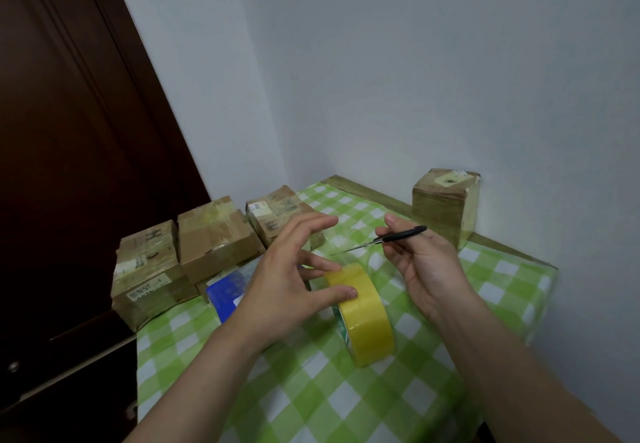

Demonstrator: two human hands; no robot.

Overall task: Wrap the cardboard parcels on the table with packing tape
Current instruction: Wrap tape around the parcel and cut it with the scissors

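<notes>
Glossy yellow tape (367, 318) stands on edge; the left hand (284, 280), spread wide, touches it. The right hand (426, 269) grips scissors (398, 236); parcels (214, 231) sit at ten o'clock.

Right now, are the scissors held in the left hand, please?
No, the right hand holds the scissors, while the left hand touches the yellow tape roll.
</notes>
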